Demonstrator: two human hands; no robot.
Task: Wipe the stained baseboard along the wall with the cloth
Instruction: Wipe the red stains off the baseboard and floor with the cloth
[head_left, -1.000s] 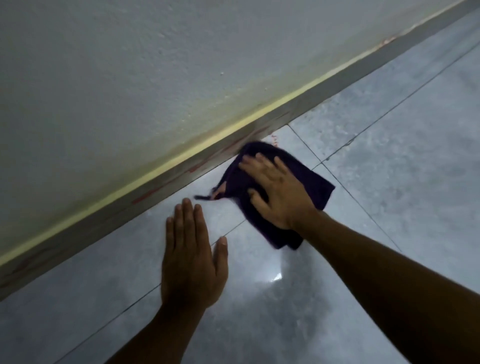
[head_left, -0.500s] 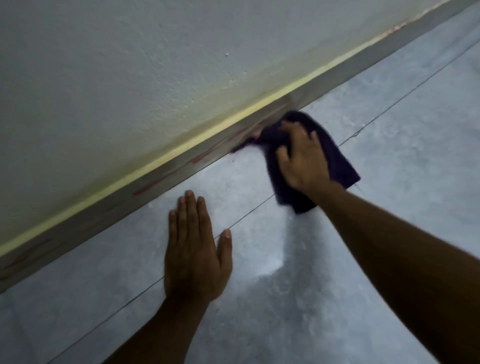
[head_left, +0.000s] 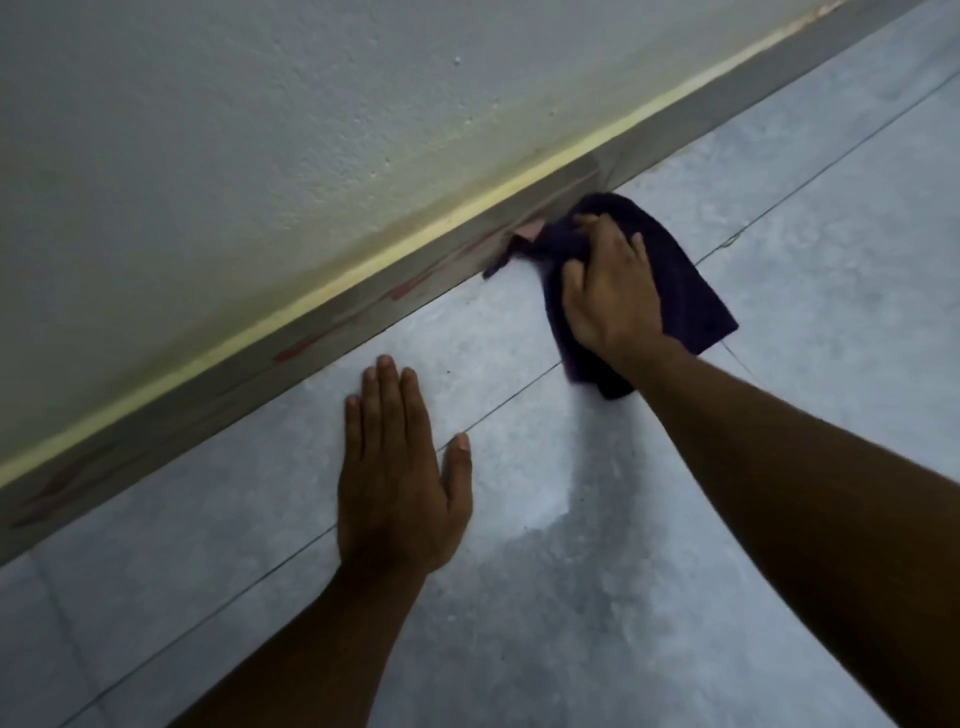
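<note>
A grey baseboard (head_left: 322, 332) runs diagonally from lower left to upper right under a yellowish strip, with reddish streaks along it. A dark purple cloth (head_left: 691, 291) is bunched under my right hand (head_left: 613, 291), which grips it and presses its front edge against the baseboard. A pinkish patch shows at the cloth's leading corner. My left hand (head_left: 400, 467) lies flat on the floor tiles, fingers together and pointing at the wall, holding nothing.
The white textured wall (head_left: 260, 130) fills the upper left. Pale grey floor tiles (head_left: 779, 182) with thin grout lines cover the rest. More red stains mark the baseboard at the far left (head_left: 67, 483) and the top right (head_left: 810, 15).
My right hand has carried the cloth from the floor up against the baseboard and rightward, then slid it slightly back to the left. My left hand has stayed flat on the floor.
</note>
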